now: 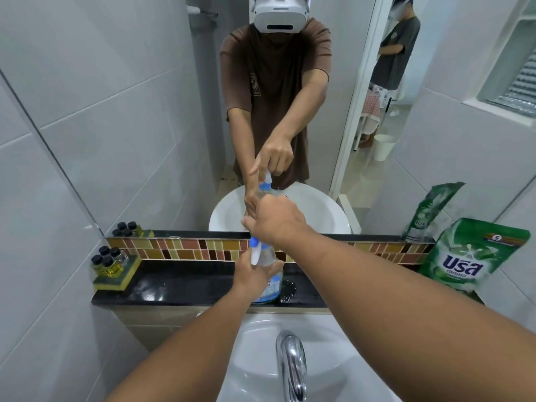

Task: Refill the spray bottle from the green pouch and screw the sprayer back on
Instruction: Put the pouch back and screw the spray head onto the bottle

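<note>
A clear spray bottle (269, 281) with a blue label stands on the black ledge (179, 285) behind the sink. My left hand (252, 272) wraps around its body. My right hand (275, 224) grips the white and blue sprayer head (255, 250) on top of the bottle's neck. The green pouch (472, 256) stands upright at the right end of the ledge, leaning on the wall, apart from both hands.
A white sink (261, 352) with a chrome tap (291, 364) lies below my arms. Several small black-capped bottles (108, 261) sit on a yellow sponge at the ledge's left end. A mirror (174, 111) above the tile strip reflects me and another person.
</note>
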Tool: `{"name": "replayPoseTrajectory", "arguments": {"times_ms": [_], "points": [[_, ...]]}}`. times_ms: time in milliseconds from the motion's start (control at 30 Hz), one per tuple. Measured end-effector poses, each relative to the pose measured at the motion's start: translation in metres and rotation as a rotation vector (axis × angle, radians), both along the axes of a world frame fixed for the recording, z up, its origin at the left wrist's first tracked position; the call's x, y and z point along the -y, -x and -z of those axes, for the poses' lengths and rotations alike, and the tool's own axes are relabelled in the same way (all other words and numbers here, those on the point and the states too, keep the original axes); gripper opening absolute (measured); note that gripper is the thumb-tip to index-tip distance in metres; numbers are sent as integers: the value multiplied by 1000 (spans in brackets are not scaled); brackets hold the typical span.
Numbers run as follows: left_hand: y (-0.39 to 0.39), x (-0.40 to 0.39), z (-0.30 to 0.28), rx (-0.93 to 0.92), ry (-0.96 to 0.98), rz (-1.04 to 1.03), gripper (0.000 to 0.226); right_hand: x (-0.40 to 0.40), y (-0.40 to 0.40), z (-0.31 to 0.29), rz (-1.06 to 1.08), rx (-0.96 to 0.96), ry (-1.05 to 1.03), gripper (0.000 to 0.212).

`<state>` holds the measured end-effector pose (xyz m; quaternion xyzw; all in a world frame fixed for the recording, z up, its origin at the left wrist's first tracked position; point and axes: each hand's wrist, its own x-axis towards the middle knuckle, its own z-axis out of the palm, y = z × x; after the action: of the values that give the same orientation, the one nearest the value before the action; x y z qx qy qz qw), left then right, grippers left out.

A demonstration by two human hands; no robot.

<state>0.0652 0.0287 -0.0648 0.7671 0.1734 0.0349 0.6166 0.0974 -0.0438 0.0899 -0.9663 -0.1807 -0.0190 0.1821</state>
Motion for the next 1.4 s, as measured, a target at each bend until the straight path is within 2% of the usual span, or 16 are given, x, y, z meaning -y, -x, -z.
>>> {"name": "replayPoseTrajectory", "arguments": {"times_ms": [100, 167, 233, 333, 500, 567, 733, 867, 933, 1000, 1033, 1067, 1100, 1167, 1267, 1400], "points": [[2, 1, 0, -5, 43, -19, 48, 8, -3, -3, -69, -181, -34, 53], [1, 2, -1, -10, 21, -26, 51, 17, -5, -14, -163, -347, -17, 57], [1, 3, -2, -26, -1, -22, 51, 27, -6, -27, -259, -445, 118, 59], [1, 4, -4, -70, -44, -27, 50, 32, -4, -37, -340, -422, 372, 53], [0, 5, -7, -36, -85, -48, 45, 23, 0, -32, -297, -112, 389, 36], [0, 5, -6, -14, -95, -37, 44, 20, 2, -30, -253, -49, 387, 32], [2, 5, -5, 8, -59, -31, 42, 14, 3, -12, -10, -222, 208, 35], [2, 4, -5, 21, -42, -18, 43, 25, 6, -20, -44, -373, 155, 65], [2, 4, -5, 23, -65, -28, 43, 34, -2, -35, -94, -208, 218, 57], [2, 4, -5, 16, -81, -27, 43, 41, -14, -44, -222, 56, 301, 33], [2, 5, -6, 12, -82, -24, 43, 44, -16, -46, -345, 137, 367, 29], [3, 5, -5, 8, -82, -24, 42, 46, -19, -46, -476, 196, 492, 43], [3, 5, -6, 4, -79, -28, 41, 47, -20, -43, -578, 233, 616, 56], [3, 4, -6, -3, -76, -34, 39, 47, -19, -37, -645, 299, 744, 61], [2, 5, -7, -10, -81, -35, 38, 46, -20, -31, -664, 364, 717, 55], [3, 6, -5, -27, -65, -63, 38, 44, -16, -34, -657, 334, 679, 49]]}}
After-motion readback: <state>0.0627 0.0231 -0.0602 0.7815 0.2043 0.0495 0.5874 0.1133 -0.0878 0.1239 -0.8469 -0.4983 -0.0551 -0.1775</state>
